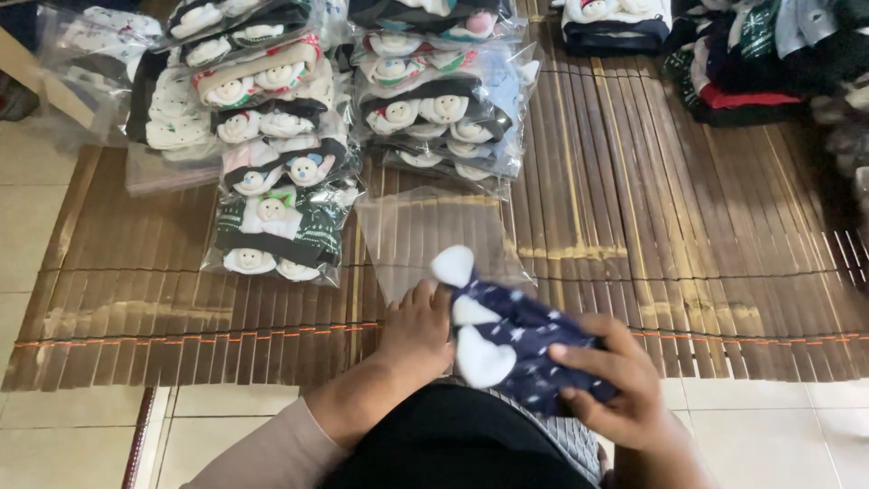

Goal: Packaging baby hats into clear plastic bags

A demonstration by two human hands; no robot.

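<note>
Over brown slat matting (688, 226), 2 hands, left hand (418, 328) and right hand (615, 385), curl closed around navy socks (525, 340).

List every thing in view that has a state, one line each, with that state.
Left hand: grip closed on the navy star-patterned socks, near their white toes.
Right hand: grip closed on the same socks' far end.
Navy star-patterned socks with white toes: bunched, held above the mat.
Clear plastic bag: empty, flat on the mat.
Stacks of bagged snowman socks: packed, piled.
Brown slatted bamboo mat: unrolled on the tiled floor.
</note>
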